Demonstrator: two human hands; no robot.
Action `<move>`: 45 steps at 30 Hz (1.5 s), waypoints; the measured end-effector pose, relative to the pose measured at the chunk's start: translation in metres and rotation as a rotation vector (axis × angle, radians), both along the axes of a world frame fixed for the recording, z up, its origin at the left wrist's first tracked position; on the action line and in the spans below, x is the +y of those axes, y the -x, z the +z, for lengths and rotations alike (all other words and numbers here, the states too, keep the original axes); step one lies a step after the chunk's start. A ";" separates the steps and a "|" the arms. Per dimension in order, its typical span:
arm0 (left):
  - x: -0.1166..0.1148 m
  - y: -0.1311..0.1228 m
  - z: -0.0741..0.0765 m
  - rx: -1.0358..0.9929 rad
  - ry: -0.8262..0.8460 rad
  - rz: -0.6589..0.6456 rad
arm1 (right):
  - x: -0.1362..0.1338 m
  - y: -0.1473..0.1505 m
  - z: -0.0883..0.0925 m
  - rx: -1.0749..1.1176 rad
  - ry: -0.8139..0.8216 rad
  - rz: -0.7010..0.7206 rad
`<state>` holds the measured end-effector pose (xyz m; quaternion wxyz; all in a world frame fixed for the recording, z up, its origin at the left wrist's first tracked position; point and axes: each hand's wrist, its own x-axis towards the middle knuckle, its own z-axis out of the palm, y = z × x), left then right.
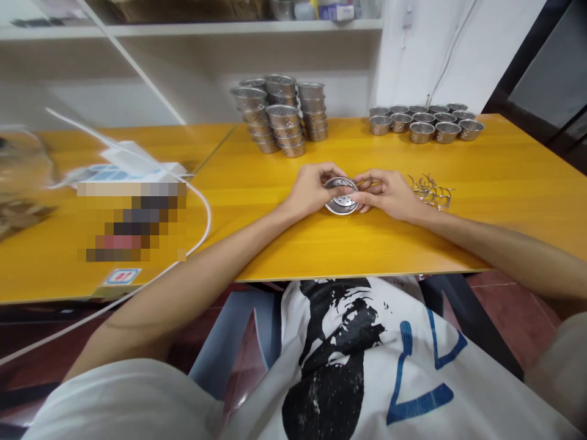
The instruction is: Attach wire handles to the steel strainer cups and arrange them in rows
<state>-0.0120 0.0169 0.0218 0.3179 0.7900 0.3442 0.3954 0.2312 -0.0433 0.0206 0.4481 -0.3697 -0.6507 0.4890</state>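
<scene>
Above the table's front half, a perforated metal strainer cup point(342, 208) is tilted so that its holed inside faces me. My left hand point(316, 186) grips its left rim, with the thumb reaching inside. At the right rim my right hand point(385, 192) is closed, thumb and fingers pinched against the edge. Whether a small wire is also between those fingers, I cannot tell. Just beyond the right wrist lies a loose pile of curved metal wires point(435, 194), partly hidden by the hand and forearm.
Stacked strainer cups point(284, 125) stand at the back middle. Several single cups point(422, 131) sit in rows at the back right. On the left, a white cable point(208, 214) loops across the yellow table point(275, 256), near a white box point(132, 160). Shelving point(229, 30) rises behind.
</scene>
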 end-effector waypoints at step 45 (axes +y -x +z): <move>0.013 0.003 -0.012 0.159 -0.117 0.054 | 0.125 -0.123 -0.010 -0.482 -0.199 -0.206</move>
